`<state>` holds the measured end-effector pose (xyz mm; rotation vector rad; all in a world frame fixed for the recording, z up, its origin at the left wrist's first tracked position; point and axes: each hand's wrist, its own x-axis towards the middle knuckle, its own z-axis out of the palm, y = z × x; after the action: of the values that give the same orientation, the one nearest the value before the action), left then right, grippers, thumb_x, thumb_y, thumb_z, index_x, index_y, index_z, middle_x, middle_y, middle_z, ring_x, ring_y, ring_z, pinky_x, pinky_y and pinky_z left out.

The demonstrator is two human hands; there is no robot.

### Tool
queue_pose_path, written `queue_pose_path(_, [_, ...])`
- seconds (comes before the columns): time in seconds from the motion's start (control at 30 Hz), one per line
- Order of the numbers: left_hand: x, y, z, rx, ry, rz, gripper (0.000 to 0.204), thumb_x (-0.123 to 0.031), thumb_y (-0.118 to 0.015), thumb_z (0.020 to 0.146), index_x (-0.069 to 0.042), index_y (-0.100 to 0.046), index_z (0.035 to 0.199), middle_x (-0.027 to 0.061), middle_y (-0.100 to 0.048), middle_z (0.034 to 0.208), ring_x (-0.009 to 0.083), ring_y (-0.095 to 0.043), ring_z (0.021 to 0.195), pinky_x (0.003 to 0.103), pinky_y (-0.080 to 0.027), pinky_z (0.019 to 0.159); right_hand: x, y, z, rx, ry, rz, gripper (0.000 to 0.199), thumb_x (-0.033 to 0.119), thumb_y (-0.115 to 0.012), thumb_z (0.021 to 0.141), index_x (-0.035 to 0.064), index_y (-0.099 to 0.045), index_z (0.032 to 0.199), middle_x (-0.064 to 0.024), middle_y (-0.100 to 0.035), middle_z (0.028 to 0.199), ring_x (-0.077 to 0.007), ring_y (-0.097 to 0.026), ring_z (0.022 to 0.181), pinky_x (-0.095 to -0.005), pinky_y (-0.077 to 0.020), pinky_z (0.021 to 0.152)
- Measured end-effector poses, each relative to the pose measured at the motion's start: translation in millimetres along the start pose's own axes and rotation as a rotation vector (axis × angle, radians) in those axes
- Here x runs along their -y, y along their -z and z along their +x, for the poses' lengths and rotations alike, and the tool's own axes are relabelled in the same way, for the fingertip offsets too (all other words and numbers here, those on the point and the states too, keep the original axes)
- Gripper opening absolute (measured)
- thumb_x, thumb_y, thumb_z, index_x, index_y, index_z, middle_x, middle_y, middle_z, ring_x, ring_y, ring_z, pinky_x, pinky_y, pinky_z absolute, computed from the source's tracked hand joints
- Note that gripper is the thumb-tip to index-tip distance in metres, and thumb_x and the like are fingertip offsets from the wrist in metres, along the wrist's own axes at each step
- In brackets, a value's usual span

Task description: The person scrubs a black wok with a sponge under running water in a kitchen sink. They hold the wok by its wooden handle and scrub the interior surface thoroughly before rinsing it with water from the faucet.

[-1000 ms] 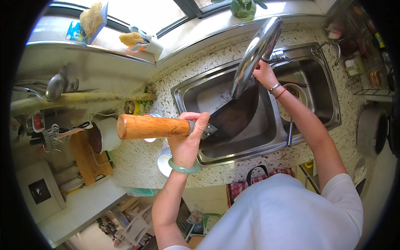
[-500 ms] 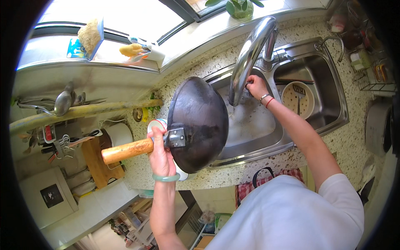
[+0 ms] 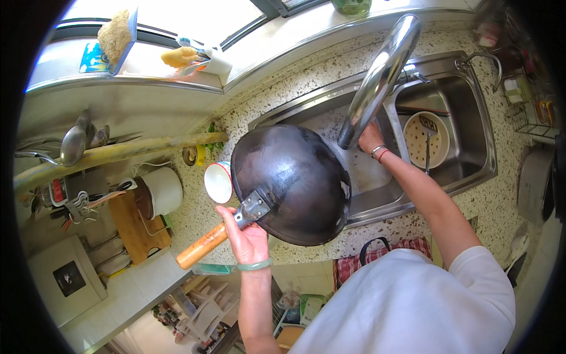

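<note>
My left hand is closed round the neck of a dark wok, where its metal bracket meets the wooden handle. The wok is tipped up, its rounded underside facing me, and it overlaps the left sink basin and the counter. My right hand reaches into that basin, just behind the chrome faucet spout. The spout hides its fingers, so what they hold, if anything, does not show. Whitish, sudsy water covers part of the basin floor.
A white bowl with a red rim stands on the speckled counter, left of the wok. In the right basin sit a perforated cream colander and a slotted turner. Utensils hang along a yellowish pole at left.
The wok has swung right over the left basin, its handle now slanting toward me and its underside showing more fully. The bowl has come into fuller view. My right hand's fingers have gone behind the spout.
</note>
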<state>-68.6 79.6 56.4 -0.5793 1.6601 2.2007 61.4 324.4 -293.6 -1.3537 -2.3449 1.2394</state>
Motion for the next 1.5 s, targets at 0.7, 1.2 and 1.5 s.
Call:
queue_pose_path(0.7, [75,31,1,0.004,0.054,-0.018,0.067,-0.047,-0.05,0.096,-0.002,-0.034,0.143,0.0119,-0.046,0.136,0.0225,-0.05,0.12,0.039,-0.038,0.104,-9,-17,-17,-0.023,-0.026,0.177,0.03,0.004,-0.059,0.081,0.0048,-0.061,0.111,-0.015,-0.058,0.114,-0.0292,-0.058,0.104,-0.0345,-0.0449,0.091])
queue_pose_path(1.2, [85,4,-19,0.108,0.218,-0.067,0.038,-0.036,-0.052,0.097,-0.005,-0.055,0.119,0.008,-0.062,0.119,0.0208,-0.059,0.109,0.038,-0.044,0.1,186,80,-74,-0.146,0.544,0.438,0.01,0.004,-0.07,0.077,0.001,-0.064,0.085,-0.0131,-0.059,0.088,-0.0306,-0.059,0.081,-0.0357,-0.0486,0.073])
queue_pose_path(1.5, [111,3,-23,0.121,0.296,-0.082,0.046,-0.041,-0.051,0.097,-0.003,-0.052,0.122,0.0065,-0.058,0.12,0.0178,-0.056,0.108,0.034,-0.045,0.097,215,93,-133,0.025,0.827,0.303,0.011,0.007,-0.07,0.076,0.0083,-0.064,0.084,-0.008,-0.06,0.091,-0.0257,-0.055,0.087,-0.0349,-0.0428,0.078])
